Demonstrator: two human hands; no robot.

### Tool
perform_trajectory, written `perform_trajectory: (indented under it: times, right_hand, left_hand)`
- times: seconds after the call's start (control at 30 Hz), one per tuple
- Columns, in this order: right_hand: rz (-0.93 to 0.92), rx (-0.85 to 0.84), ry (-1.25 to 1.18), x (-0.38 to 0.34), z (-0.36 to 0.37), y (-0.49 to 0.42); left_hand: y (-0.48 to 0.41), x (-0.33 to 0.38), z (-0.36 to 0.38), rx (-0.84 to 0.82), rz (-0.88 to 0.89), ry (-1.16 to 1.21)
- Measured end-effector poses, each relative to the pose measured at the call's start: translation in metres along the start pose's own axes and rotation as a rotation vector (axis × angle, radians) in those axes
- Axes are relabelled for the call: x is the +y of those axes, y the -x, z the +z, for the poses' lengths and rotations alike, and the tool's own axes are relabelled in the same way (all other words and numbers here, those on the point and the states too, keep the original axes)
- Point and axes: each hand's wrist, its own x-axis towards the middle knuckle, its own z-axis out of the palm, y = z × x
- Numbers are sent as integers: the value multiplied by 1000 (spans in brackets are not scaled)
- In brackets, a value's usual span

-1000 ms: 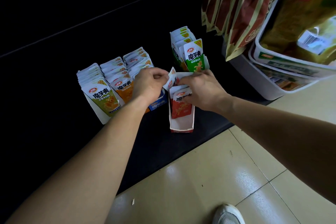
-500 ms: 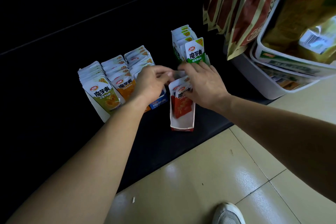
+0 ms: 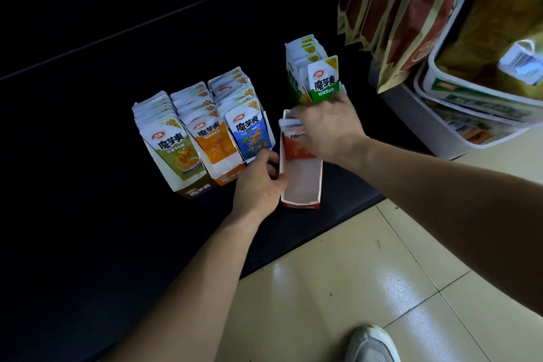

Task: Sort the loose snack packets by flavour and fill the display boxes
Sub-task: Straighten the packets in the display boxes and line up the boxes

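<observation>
While left hand (image 3: 258,182), fingers curled, braces red box (image 3: 300,203), right hand's (image 3: 329,129) fingers clamp red packets (image 3: 295,148) upright at its far end. Near end bare, awaiting stock.

Left hand (image 3: 258,182) dropped to red box (image 3: 299,185) wall.

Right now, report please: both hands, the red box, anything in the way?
Left hand grips red box side wall. Right hand holds red packets at its back end. Front half bare. Nothing blocking.
</observation>
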Motion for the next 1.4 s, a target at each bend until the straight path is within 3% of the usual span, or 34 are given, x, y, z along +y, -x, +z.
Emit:
perform_trajectory:
  times: [0.13,0.23,0.4,0.63,1.0,1.2,1.4]
  right_hand:
    - [101,18,9,10,1,-8]
    - [61,-43,-6,7,6,-12]
    - [30,60,6,3,15,-5]
    - [33,-107,-191,14,7,-12]
    - [-1,-145,3,16,7,-14]
    - [49,-79,-163,22,7,-11]
    - [80,-124,-236,29,12,-2]
  left_hand:
    - [4,2,5,-39,-25,14]
    - [4,2,7,-32,-39,34]
    - [5,4,12,-51,-44,46]
    - [6,6,17,-60,-53,70]
    - [6,4,18,-71,-88,100]
    - [6,5,20,-69,-112,126]
    - [6,9,21,-68,-136,189]
